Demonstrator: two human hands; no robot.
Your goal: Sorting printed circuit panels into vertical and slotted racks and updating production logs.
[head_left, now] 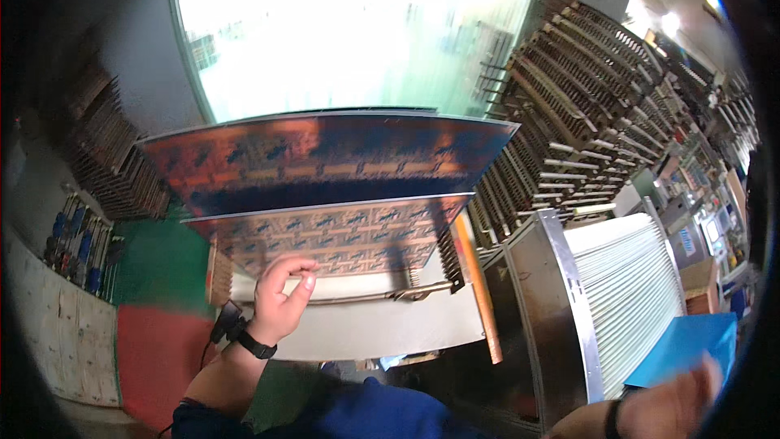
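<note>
My left hand (280, 301), with a black band at the wrist, is raised before a copper-coloured panel with a repeated dark pattern (349, 232). Its thumb and curved fingers are apart, and nothing shows between them. Behind that panel stands a larger, tilted panel in copper and dark blue (333, 158). Both seem propped upright on a rack with a metal cross bar (357, 299) over a white surface (366, 333). At the lower right, my right hand (678, 402) is smeared by motion, close to a blue sheet (686, 349). Its fingers cannot be made out.
An orange-brown bar (479, 297) edges the rack's right side. Further right stands a metal-framed slotted rack with white rods (621, 301). Stacked slotted racks (569, 81) rise behind it, with more at the left (114, 154). A bright glass pane (349, 32) is at the back.
</note>
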